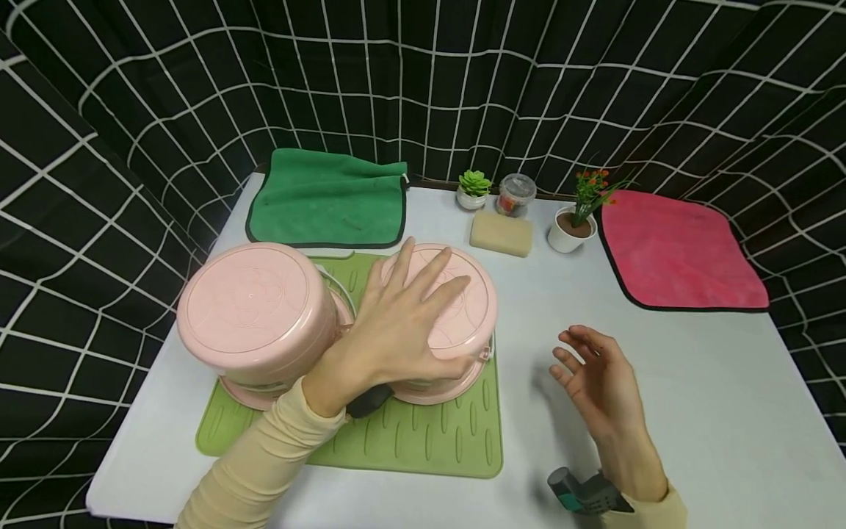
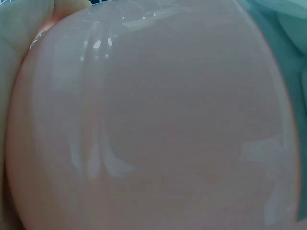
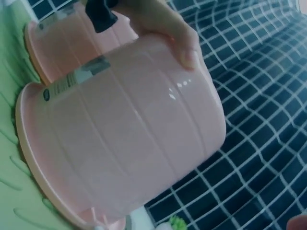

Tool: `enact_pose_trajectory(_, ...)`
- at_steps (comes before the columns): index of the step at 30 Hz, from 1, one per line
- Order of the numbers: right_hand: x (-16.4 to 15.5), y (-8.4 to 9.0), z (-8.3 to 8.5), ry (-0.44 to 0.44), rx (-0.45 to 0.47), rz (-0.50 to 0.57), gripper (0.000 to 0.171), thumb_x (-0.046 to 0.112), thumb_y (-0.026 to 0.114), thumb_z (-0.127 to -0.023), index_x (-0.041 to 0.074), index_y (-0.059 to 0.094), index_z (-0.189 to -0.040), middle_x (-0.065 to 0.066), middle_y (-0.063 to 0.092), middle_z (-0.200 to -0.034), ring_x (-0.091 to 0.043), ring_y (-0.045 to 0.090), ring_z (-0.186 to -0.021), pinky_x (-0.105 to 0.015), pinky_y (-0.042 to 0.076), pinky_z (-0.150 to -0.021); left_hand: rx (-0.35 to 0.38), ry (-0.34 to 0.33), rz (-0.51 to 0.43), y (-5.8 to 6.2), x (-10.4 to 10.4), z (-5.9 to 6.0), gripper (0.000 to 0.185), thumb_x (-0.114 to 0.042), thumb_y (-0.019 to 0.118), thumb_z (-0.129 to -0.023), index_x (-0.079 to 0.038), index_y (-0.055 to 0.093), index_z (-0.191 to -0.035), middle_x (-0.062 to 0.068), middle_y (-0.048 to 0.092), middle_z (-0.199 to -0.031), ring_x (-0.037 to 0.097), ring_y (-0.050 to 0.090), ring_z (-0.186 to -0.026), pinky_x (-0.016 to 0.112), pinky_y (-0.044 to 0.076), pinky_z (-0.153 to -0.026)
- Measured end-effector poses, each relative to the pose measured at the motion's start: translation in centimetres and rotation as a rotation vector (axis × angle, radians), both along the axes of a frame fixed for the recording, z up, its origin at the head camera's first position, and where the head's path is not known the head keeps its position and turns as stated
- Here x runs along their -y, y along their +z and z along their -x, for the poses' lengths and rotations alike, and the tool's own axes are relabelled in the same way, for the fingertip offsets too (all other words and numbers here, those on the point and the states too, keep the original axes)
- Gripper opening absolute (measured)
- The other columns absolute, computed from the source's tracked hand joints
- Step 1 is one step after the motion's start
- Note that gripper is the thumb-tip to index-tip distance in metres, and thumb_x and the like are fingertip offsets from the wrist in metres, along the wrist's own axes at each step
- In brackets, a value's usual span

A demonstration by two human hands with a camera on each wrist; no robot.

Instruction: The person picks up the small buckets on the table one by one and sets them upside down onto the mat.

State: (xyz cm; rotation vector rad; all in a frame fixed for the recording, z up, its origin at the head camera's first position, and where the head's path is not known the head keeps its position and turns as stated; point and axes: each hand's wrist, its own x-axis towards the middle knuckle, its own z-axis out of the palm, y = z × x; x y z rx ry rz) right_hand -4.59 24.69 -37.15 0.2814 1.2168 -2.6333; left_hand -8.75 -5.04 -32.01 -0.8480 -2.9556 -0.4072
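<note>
Nearest, the right hand (image 1: 598, 382) hangs over the bare white table (image 1: 694, 411), fingers loosely spread, holding nothing. Beside it, the left hand (image 1: 396, 323) lies flat on the upturned bottom of a pink bucket (image 1: 463, 294), fingers straight and the thumb down its side, on the green mat (image 1: 423, 441). A second pink bucket (image 1: 254, 312), also upside down, touches it on the left. So I'd say both are already flipped and parked; only letting go looks left. The right wrist view shows a label on the bucket wall, which the head view misses. Farther back: sponge (image 1: 501, 234), two small plants, a jar, green cloth (image 1: 327, 198), pink cloth (image 1: 681, 250).
</note>
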Motion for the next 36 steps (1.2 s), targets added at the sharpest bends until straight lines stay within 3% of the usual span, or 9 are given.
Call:
enact_pose_trajectory(5,2.0,1.3,-0.4,0.039,-0.139,-0.172,0.038,0.017,0.036,-0.112,0.015,0.073,-0.103,0.003,0.068,-0.103,-0.012,0.066,-0.087,-0.027,0.059,-0.076,0.008,0.013,0.008,0.2,0.1,-0.1,0.094,-0.075,0.065,-0.077,-0.030,0.042,-0.157,0.002,0.021,-0.175,0.048,0.006,-0.162,0.075,0.018,-0.122)
enact_pose_trajectory(10,4.8,3.1,-0.5,-0.055,-0.266,-0.499,0.024,0.008,0.047,-0.107,0.013,0.070,-0.103,0.002,0.067,-0.103,-0.009,0.068,-0.084,-0.025,0.059,-0.073,0.041,0.005,-0.011,0.6,0.2,-0.2,0.093,-0.073,0.065,-0.079,-0.030,0.041,-0.158,0.001,0.019,-0.176,0.046,0.003,-0.163,0.076,0.012,-0.124)
enact_pose_trajectory(17,7.6,5.2,0.0,-0.143,-0.600,-0.813,0.023,-0.011,0.057,-0.096,0.006,0.071,-0.105,0.007,0.069,-0.107,-0.005,0.069,-0.092,-0.016,0.057,-0.079,0.024,-0.009,-0.027,1.9,0.2,-0.5,0.090,-0.076,0.063,-0.083,-0.031,0.042,-0.158,0.003,0.016,-0.176,0.045,0.001,-0.163,0.076,0.012,-0.124)
enact_pose_trajectory(22,8.7,6.5,0.7,-0.167,-0.782,-1.069,0.018,-0.009,0.066,-0.091,-0.006,0.068,-0.109,0.006,0.067,-0.116,-0.003,0.064,-0.111,-0.014,0.052,-0.088,-0.006,0.004,-0.028,3.5,0.3,-0.8,0.092,-0.079,0.062,-0.083,-0.032,0.040,-0.159,0.002,0.015,-0.176,0.046,0.002,-0.163,0.076,0.013,-0.123)
enact_pose_trajectory(25,9.0,7.1,1.3,-0.186,-0.844,-1.220,0.025,-0.001,0.071,-0.089,-0.003,0.070,-0.114,-0.005,0.068,-0.126,-0.011,0.063,-0.121,-0.020,0.050,-0.095,-0.017,0.020,-0.014,4.6,0.6,-0.8,0.093,-0.079,0.062,-0.083,-0.033,0.038,-0.160,0.001,0.014,-0.176,0.045,0.002,-0.163,0.077,0.014,-0.123)
enact_pose_trajectory(29,9.1,7.7,2.0,-0.206,-0.893,-1.356,0.035,0.009,0.075,-0.087,0.001,0.071,-0.121,-0.015,0.064,-0.140,-0.027,0.061,-0.132,-0.042,0.048,-0.106,-0.041,0.052,0.010,5.8,1.6,-0.6,0.093,-0.078,0.062,-0.083,-0.033,0.037,-0.161,0.000,0.015,-0.176,0.046,0.003,-0.163,0.077,0.017,-0.122)
enact_pose_trajectory(32,8.9,8.0,2.6,-0.207,-0.891,-1.428,0.042,0.015,0.077,-0.087,0.001,0.069,-0.126,-0.017,0.059,-0.148,-0.037,0.055,-0.140,-0.057,0.046,-0.109,-0.047,0.083,0.010,6.5,2.6,-0.4,0.094,-0.077,0.063,-0.084,-0.033,0.036,-0.161,0.001,0.016,-0.176,0.047,0.005,-0.162,0.078,0.017,-0.121)
enact_pose_trajectory(36,8.2,8.3,3.2,-0.204,-0.846,-1.545,0.055,0.024,0.081,-0.085,0.002,0.066,-0.133,-0.019,0.051,-0.157,-0.042,0.048,-0.146,-0.065,0.047,-0.105,-0.034,0.137,0.006,7.3,4.1,-0.4,0.095,-0.078,0.062,-0.084,-0.033,0.033,-0.162,0.003,0.015,-0.176,0.048,0.005,-0.162,0.079,0.014,-0.121)
